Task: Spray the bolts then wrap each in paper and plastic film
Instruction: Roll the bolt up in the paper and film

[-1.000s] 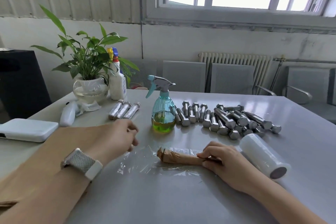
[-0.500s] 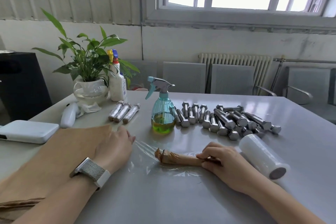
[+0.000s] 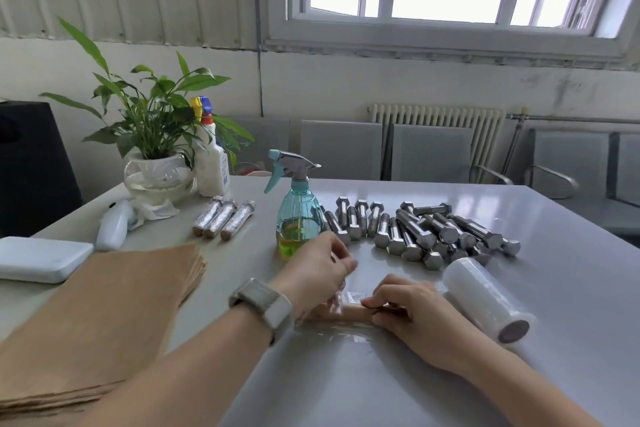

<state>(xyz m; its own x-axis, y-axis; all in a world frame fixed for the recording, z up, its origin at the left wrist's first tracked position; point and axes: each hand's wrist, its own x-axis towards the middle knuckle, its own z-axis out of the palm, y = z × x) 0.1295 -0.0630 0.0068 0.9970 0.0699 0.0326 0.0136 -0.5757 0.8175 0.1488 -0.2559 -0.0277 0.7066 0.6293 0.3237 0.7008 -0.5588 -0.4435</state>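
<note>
Head view: right hand (image 3: 420, 314) presses curled fingers down on the paper-wrapped bolt (image 3: 349, 311), pinning its right end to the surface (image 3: 346, 385). Left hand (image 3: 317, 274) pinches a flap of plastic film (image 3: 341, 298), lifted over the bolt's left end; grip pressed together on the film. Film sheet lies under the bolt. Film roll (image 3: 485, 298) lies just right of the right hand. Loose bolts (image 3: 415, 229) heaped behind, spray bottle (image 3: 294, 215) beside them. Three finished wrapped bolts (image 3: 223, 220) farther left. Brown paper stack (image 3: 97, 315) at near left.
</note>
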